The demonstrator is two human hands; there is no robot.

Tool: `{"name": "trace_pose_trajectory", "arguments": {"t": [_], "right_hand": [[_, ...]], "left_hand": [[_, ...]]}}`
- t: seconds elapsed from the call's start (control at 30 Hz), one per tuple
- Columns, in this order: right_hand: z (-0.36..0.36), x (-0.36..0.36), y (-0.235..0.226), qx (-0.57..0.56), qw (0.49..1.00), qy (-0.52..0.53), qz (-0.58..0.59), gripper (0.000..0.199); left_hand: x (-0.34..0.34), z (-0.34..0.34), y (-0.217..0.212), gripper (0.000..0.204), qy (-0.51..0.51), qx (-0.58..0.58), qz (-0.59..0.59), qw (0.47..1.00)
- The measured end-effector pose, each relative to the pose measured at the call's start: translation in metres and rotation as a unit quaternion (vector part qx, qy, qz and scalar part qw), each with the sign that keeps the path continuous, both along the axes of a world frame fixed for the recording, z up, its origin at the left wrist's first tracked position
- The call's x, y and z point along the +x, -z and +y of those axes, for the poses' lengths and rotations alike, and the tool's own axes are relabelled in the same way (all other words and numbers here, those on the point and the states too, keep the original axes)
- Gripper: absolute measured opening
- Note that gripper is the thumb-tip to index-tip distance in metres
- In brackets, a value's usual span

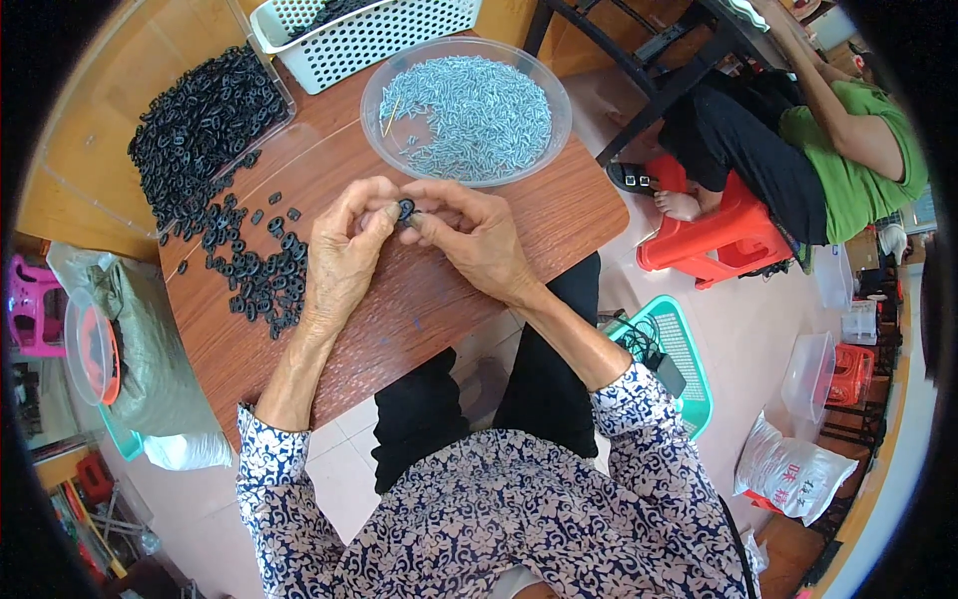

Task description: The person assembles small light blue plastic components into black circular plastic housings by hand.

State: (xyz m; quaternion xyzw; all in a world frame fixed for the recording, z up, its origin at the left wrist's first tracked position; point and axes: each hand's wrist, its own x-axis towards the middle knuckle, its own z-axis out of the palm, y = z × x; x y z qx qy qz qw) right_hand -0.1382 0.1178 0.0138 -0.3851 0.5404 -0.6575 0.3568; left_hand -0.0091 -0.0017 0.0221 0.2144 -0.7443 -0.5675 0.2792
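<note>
Head view: left hand [347, 240] and right hand [481, 245] together pinch a small black part [406, 209], a clear tub [561, 120] standing far.

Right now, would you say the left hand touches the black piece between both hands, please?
Touching: the head view shows the left hand with its thumb against the black piece.

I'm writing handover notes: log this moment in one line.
left hand, right hand: holding small black oval piece; brown wooden table: black pieces, round clear plastic tub of pale blue pins
</note>
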Motion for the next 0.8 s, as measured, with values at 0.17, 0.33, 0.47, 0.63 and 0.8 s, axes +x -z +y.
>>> {"name": "trace_pose_trajectory", "arguments": {"t": [0.17,0.33,0.47,0.63,0.8], "right_hand": [[0.000,-0.001,0.003,-0.019,1.000,0.001,-0.021,0.026],[0.000,0.000,0.003,-0.024,1.000,-0.002,-0.018,0.028],[-0.002,0.001,0.003,-0.043,0.999,0.003,-0.025,0.024],[0.000,-0.001,0.003,-0.023,1.000,0.001,-0.003,0.021],[0.000,-0.002,0.007,-0.030,0.999,0.010,-0.002,0.024]], "left_hand": [[0.000,0.002,-0.003,0.017,0.004,0.003,-0.009,1.000],[0.001,0.006,-0.001,0.020,0.015,-0.025,-0.038,0.999],[0.002,0.003,0.009,0.020,0.026,0.070,0.025,0.997],[0.000,0.006,0.010,0.019,0.023,0.091,0.023,0.995],[0.002,0.003,0.012,0.020,0.050,0.120,0.030,0.991]]}}
